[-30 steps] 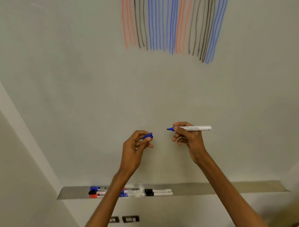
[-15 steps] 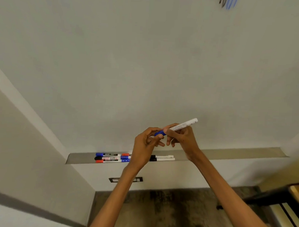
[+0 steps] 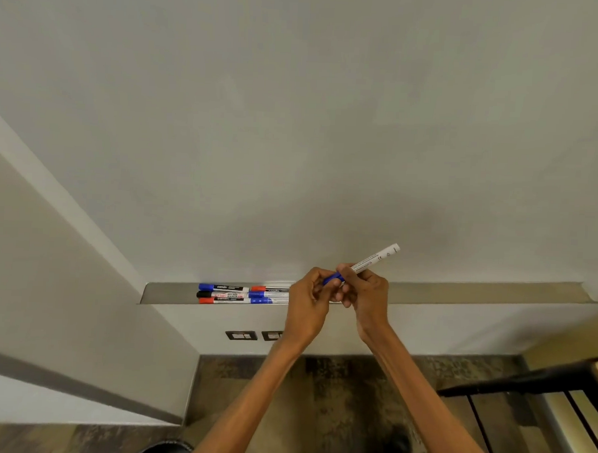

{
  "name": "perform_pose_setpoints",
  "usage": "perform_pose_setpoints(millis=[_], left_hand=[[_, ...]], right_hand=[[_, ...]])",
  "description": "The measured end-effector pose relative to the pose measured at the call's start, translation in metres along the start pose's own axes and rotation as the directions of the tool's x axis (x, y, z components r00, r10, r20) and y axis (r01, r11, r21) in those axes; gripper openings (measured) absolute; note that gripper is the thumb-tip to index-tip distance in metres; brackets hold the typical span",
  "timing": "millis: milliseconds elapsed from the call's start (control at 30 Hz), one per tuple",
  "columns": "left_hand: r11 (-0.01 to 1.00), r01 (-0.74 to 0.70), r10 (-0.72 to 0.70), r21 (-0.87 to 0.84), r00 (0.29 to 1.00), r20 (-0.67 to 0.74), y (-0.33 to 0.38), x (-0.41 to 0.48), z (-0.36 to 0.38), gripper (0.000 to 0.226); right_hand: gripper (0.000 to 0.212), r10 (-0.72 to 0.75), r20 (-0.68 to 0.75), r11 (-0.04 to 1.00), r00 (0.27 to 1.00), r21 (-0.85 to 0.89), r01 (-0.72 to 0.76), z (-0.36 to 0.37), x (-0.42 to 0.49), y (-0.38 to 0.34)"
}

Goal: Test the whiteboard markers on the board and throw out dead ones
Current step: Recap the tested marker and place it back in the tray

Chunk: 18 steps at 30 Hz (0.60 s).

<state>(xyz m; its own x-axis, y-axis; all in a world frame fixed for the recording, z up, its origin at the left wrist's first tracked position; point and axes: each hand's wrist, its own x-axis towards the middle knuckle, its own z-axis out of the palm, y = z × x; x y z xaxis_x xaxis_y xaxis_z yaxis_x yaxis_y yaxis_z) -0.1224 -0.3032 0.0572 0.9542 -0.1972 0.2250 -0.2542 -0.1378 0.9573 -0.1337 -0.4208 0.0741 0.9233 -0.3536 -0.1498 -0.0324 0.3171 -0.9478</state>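
Observation:
My right hand (image 3: pixel 365 292) grips a white-barrelled blue marker (image 3: pixel 376 257), its tail pointing up and to the right. My left hand (image 3: pixel 310 295) pinches the blue cap (image 3: pixel 333 279) at the marker's tip end; both hands meet in front of the metal tray (image 3: pixel 476 290). Several capped markers (image 3: pixel 240 294) in blue, black and red lie in the tray's left part, partly hidden behind my left hand. The whiteboard (image 3: pixel 295 123) fills the upper view; its drawn lines are out of sight.
A dark round bin rim (image 3: pixel 164 450) shows at the bottom edge, left of my arms. Two wall sockets (image 3: pixel 241 335) sit below the tray. Dark furniture (image 3: pixel 541 384) stands at the lower right. A wall corner (image 3: pixel 82 285) juts out on the left.
My hands came together: the cap in my left hand has met the marker's tip. The view tilted down, so the coloured test lines left the frame and the floor came in.

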Motion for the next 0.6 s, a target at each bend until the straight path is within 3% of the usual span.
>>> perform_pose_setpoints(millis=[200,400,500,600], left_hand=[[0.993,0.037,-0.046,0.113,0.996,0.078,-0.027,0.003,-0.008,0.015],[0.941,0.023,-0.084,0.336,0.982,0.169,-0.062,0.028,-0.021,0.021],[0.897,0.016,-0.117,0.441,0.972,0.203,-0.080,0.039,-0.026,0.022],[0.847,0.021,-0.143,0.532,0.972,0.188,-0.094,0.046,-0.022,0.022]], right_hand=[[0.022,0.169,0.053,0.981,0.984,-0.110,-0.162,-0.013,0.008,0.019],[0.029,0.262,-0.027,0.948,0.965,-0.182,-0.262,-0.042,0.045,0.025],[0.023,0.261,0.042,0.921,0.964,-0.309,-0.236,-0.058,0.066,0.029],[0.018,0.170,0.110,0.871,0.979,-0.481,-0.097,-0.070,0.084,0.041]])
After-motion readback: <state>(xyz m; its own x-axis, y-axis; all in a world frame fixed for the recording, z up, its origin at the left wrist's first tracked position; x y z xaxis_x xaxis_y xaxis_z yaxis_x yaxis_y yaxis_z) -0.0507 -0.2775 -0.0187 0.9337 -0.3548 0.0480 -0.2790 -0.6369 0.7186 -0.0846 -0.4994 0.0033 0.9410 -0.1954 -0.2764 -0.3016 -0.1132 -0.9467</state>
